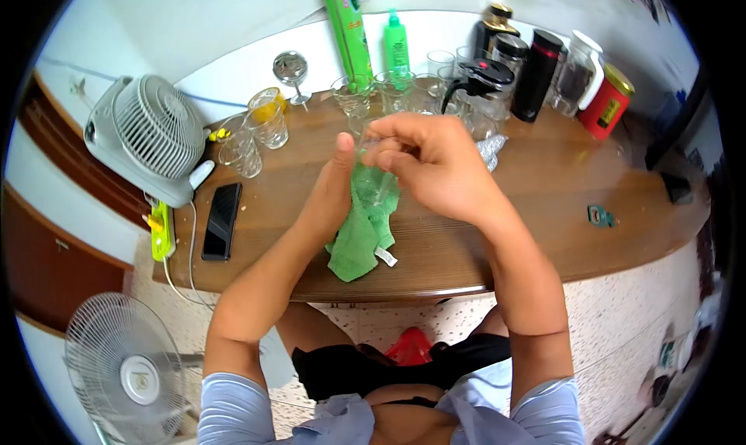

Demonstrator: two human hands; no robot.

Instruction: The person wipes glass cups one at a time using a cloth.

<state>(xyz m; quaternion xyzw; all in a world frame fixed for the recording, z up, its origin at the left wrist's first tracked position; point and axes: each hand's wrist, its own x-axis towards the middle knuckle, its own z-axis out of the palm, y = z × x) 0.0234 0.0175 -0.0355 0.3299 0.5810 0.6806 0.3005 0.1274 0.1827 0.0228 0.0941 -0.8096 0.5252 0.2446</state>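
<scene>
A clear drinking glass (376, 188) is held between my two hands above the table, with a green cloth (359, 243) around and below it. My left hand (336, 187) is closed on the cloth at the glass's left side, thumb pointing up; its other fingers are mostly hidden. At the upper right of the glass, the bent fingers of my right hand (435, 164) close on it near the rim. The cloth hangs down toward the table's front edge, a white tag (386, 257) showing at its lower end.
Several glasses (350, 97) stand behind my hands, with two more (242, 154) at left. A coffee pot (482, 83), black flask (536, 76) and red tin (606, 103) stand back right. A phone (222, 222) and box fan (155, 130) are at left.
</scene>
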